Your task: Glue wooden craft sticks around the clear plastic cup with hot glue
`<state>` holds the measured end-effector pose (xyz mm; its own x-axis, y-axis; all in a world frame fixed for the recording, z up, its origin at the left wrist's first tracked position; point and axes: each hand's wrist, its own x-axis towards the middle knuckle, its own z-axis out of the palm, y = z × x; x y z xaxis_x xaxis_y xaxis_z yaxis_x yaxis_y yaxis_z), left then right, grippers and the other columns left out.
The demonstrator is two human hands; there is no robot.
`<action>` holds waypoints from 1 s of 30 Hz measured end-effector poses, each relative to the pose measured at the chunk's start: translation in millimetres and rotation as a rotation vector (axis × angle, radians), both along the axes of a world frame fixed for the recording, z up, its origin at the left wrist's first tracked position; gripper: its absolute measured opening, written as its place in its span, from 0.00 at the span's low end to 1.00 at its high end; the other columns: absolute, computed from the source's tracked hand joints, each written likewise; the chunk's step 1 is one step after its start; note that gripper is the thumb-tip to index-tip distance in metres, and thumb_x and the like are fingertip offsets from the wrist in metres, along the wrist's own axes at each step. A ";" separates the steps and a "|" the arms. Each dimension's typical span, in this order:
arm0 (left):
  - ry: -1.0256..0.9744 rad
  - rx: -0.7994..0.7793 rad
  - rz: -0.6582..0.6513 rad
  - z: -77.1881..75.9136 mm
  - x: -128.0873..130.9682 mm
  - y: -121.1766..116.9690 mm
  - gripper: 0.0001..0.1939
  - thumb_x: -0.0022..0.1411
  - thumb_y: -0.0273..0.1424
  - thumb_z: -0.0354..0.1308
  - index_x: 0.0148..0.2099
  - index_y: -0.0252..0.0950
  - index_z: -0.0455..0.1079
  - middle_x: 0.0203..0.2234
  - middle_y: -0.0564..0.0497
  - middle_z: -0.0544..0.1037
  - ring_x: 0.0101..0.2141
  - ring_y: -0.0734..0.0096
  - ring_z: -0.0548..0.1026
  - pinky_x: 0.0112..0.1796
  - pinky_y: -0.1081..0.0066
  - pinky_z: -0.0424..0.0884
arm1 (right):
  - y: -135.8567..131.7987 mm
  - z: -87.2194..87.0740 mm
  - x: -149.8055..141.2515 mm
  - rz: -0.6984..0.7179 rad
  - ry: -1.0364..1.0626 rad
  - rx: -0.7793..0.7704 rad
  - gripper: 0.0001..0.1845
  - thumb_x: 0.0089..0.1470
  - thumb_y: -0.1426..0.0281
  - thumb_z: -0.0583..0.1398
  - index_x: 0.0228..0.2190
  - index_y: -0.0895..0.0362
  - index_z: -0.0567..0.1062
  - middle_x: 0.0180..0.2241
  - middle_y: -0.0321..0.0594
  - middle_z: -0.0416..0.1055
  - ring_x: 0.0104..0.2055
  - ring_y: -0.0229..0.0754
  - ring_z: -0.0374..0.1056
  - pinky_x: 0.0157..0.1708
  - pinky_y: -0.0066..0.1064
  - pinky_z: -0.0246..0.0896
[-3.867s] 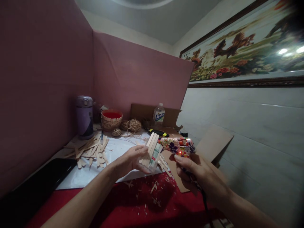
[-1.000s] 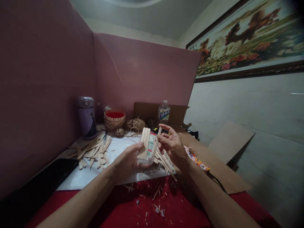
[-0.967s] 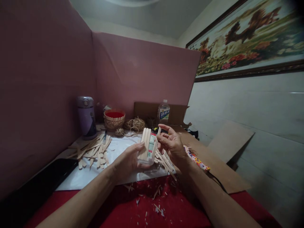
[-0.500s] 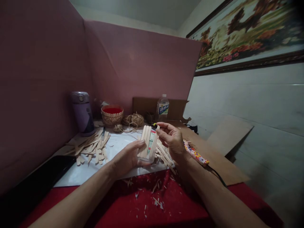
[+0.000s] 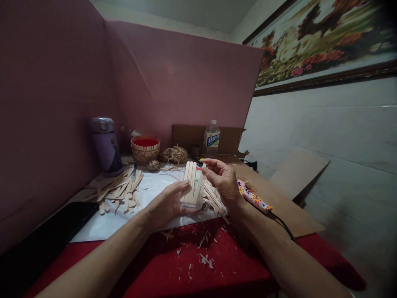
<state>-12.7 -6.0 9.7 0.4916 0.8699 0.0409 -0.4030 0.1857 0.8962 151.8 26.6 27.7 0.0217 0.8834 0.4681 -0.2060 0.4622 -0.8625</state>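
Note:
My left hand [image 5: 170, 201] is closed around a small clear plastic container [image 5: 190, 205], its thumb across the front. Three popsicle sticks [image 5: 190, 182] stand side by side on the container's face, and a red, white and green label [image 5: 197, 177] shows beside them. Between thumb and fingertips, my right hand [image 5: 223, 182] pinches the upper end of another popsicle stick [image 5: 199, 187]. That stick slants over the label, its lower end close to the container's bottom edge. Behind my right hand lies a pile of loose sticks [image 5: 214, 200].
More sticks [image 5: 124, 190] are heaped at left near a purple bottle [image 5: 107, 147]. A red-lined bowl [image 5: 145, 149], twine [image 5: 173, 155] and a water bottle [image 5: 212, 138] stand behind. At right lies a flower-patterned glue gun [image 5: 254, 198] on cardboard [image 5: 291, 219]. Scraps litter the red cloth [image 5: 192, 265].
The stick in my right hand has tilted, its lower end moving left across the label toward the three sticks. My left hand keeps its hold on the container.

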 end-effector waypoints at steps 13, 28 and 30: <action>0.049 0.036 -0.017 1.1 1.8 -3.2 0.19 0.61 0.33 0.57 0.54 0.35 0.64 0.48 0.40 0.73 0.44 0.56 0.76 0.35 0.63 0.77 | 9.1 -9.3 2.4 -0.044 -0.061 0.096 0.14 0.44 0.66 0.68 0.35 0.54 0.77 0.29 0.35 0.70 0.32 0.39 0.65 0.36 0.34 0.61; 0.018 0.022 -0.015 -3.3 3.2 -2.5 0.22 0.59 0.33 0.61 0.54 0.34 0.65 0.47 0.38 0.74 0.39 0.60 0.77 0.32 0.64 0.78 | 7.3 -21.5 -3.3 -0.202 -0.155 0.195 0.13 0.50 0.64 0.64 0.39 0.54 0.76 0.38 0.41 0.72 0.41 0.45 0.66 0.45 0.39 0.61; 0.009 0.020 -0.017 -3.3 3.6 -2.7 0.22 0.58 0.33 0.61 0.54 0.34 0.65 0.47 0.38 0.74 0.39 0.60 0.77 0.32 0.65 0.78 | 7.7 -22.4 -3.9 -0.195 -0.148 0.189 0.13 0.50 0.63 0.64 0.39 0.53 0.75 0.39 0.41 0.73 0.42 0.45 0.66 0.45 0.39 0.62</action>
